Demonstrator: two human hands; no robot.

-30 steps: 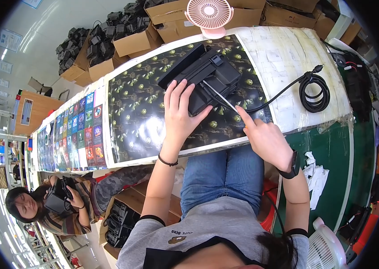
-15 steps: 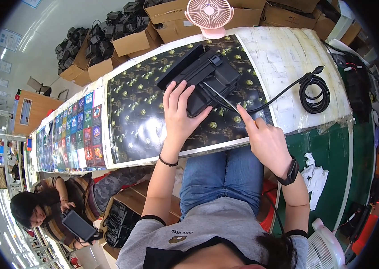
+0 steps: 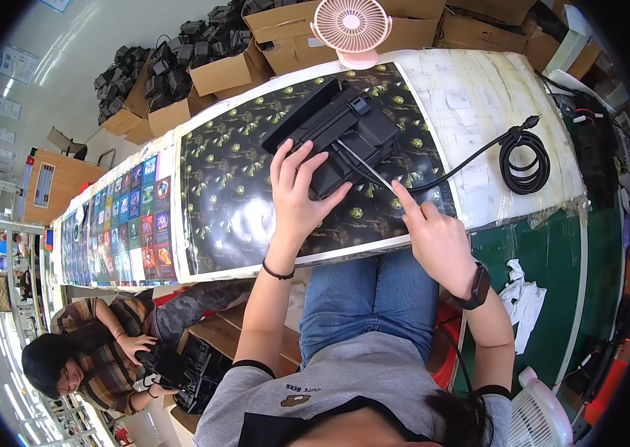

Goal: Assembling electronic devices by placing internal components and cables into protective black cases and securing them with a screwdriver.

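A black boxy device (image 3: 367,138) with a flat hinged panel lies tilted on the dark patterned mat of the table. My left hand (image 3: 298,182) grips its near left side, fingers over the edge and thumb at the near corner. My right hand (image 3: 434,231) is closed around a screwdriver, index finger stretched along it; the handle is hidden in the palm. The screwdriver's thin metal shaft (image 3: 366,164) reaches into the near face of the device. From the device a black cable (image 3: 464,173) runs right, ending in a tied coil.
A pink fan (image 3: 352,30) stands at the table's far edge. Behind are open cartons (image 3: 229,73) heaped with black devices. At lower left a co-worker (image 3: 99,343) handles another black device. A white fan (image 3: 539,413) and a white cloth (image 3: 521,305) are at lower right.
Both my hands and the screwdriver stay nearly in place. The co-worker has turned and shifted the other device toward a box of black parts.
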